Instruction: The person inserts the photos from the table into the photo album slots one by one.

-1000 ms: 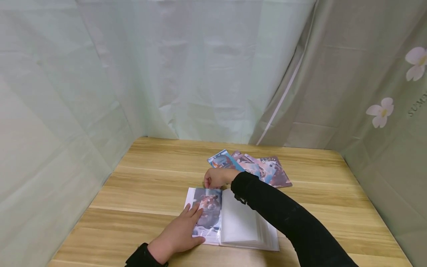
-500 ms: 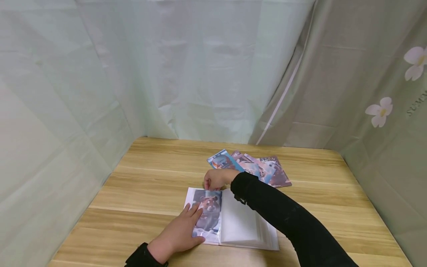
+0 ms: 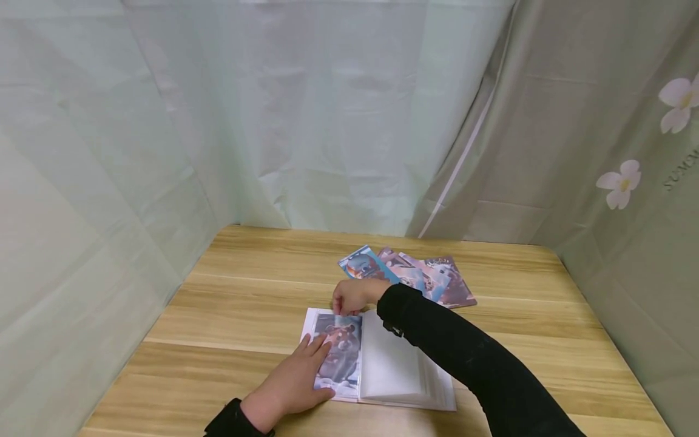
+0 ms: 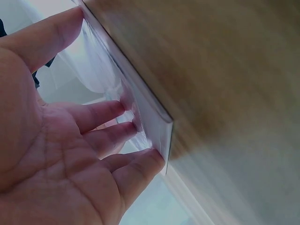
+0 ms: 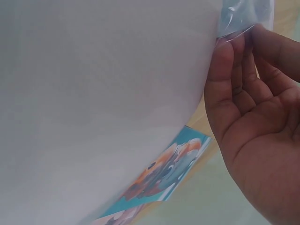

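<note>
An open photo album (image 3: 390,358) lies near the table's front, with clear pockets for pages. In its left page is a picture card (image 3: 341,358) showing a cartoon bear-like figure. My left hand (image 3: 292,379) rests spread on that page's left and lower part, fingertips touching the plastic and the album edge in the left wrist view. My right hand (image 3: 354,296) reaches across to the top of the left page and pinches the card's top edge. In the right wrist view, thumb and fingertips meet at the mouth of the clear pocket (image 5: 239,16); the card's edge between them is mostly hidden.
Several more picture cards (image 3: 459,282) lie fanned out behind the album, partly under my right forearm. The wooden table (image 3: 235,303) is bordered by hanging pale curtains (image 3: 338,121) at the back and sides.
The picture card has slid slightly down into the pocket, toward me, with my right hand moving down along with it. My left hand stays in place on the page.
</note>
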The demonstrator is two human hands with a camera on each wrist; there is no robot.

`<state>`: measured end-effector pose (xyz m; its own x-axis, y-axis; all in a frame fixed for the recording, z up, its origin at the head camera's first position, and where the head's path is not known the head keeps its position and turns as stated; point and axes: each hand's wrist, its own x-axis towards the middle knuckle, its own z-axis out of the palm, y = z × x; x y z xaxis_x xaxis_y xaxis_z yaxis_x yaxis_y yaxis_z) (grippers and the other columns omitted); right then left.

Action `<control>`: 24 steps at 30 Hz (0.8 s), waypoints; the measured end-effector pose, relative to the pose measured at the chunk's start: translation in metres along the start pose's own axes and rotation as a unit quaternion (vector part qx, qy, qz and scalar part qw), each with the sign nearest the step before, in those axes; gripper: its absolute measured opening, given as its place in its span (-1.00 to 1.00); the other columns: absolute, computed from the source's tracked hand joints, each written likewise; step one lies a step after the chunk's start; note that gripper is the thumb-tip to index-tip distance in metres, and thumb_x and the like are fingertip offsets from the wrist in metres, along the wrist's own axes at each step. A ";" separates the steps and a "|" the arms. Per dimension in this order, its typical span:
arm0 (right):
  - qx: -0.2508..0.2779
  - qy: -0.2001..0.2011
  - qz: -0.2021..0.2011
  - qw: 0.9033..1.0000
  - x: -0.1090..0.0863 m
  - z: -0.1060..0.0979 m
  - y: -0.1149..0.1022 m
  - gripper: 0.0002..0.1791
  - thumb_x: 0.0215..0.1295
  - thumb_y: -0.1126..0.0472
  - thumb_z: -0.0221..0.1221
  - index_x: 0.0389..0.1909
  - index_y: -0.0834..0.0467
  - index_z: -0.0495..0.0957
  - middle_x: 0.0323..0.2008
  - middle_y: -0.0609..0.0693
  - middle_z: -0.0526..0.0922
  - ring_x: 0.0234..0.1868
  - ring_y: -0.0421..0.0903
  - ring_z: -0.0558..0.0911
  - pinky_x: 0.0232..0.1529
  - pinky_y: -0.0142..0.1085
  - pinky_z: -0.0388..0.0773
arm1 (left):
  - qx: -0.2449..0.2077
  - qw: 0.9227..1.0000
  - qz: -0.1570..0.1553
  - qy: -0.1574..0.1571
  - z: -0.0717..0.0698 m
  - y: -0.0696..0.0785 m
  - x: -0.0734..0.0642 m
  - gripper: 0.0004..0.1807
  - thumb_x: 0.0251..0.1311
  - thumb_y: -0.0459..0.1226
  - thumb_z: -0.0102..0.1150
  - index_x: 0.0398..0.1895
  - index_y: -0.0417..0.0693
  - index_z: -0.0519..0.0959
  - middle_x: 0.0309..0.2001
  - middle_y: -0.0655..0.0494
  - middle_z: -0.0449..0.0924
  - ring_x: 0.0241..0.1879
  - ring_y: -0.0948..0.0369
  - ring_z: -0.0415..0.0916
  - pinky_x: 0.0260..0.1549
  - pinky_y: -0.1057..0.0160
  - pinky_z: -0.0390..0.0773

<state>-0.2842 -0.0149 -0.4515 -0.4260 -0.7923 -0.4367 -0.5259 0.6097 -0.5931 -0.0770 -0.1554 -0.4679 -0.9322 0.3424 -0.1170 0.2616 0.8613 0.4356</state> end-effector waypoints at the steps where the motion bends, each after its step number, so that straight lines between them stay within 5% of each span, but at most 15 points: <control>1: 0.000 0.000 -0.001 1.000 0.000 0.000 0.000 -0.83 0.28 0.46 0.22 -0.39 0.15 0.66 -0.64 -0.11 0.48 -0.66 -0.22 0.41 -0.60 -0.44 0.37 | 0.000 1.000 0.000 -0.001 0.000 0.000 0.000 -0.07 0.06 0.00 0.44 0.40 -0.36 0.34 0.45 -0.31 0.22 0.42 -0.37 0.09 0.24 -0.27 0.35; 24: 0.008 0.025 0.003 1.000 -0.002 -0.003 0.003 -0.85 0.27 0.47 0.22 -0.36 0.19 0.69 -0.47 -0.10 0.56 -0.47 -0.23 0.49 -0.45 -0.44 0.48 | 0.004 1.000 -0.005 -0.003 -0.001 0.000 0.001 -0.05 0.05 0.02 0.45 0.41 -0.33 0.33 0.46 -0.27 0.21 0.42 -0.36 0.09 0.24 -0.28 0.34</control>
<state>-0.2872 -0.0114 -0.4499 -0.4651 -0.7864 -0.4064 -0.5118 0.6135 -0.6014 -0.0787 -0.1556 -0.4673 -0.9335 0.3354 -0.1268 0.2538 0.8679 0.4271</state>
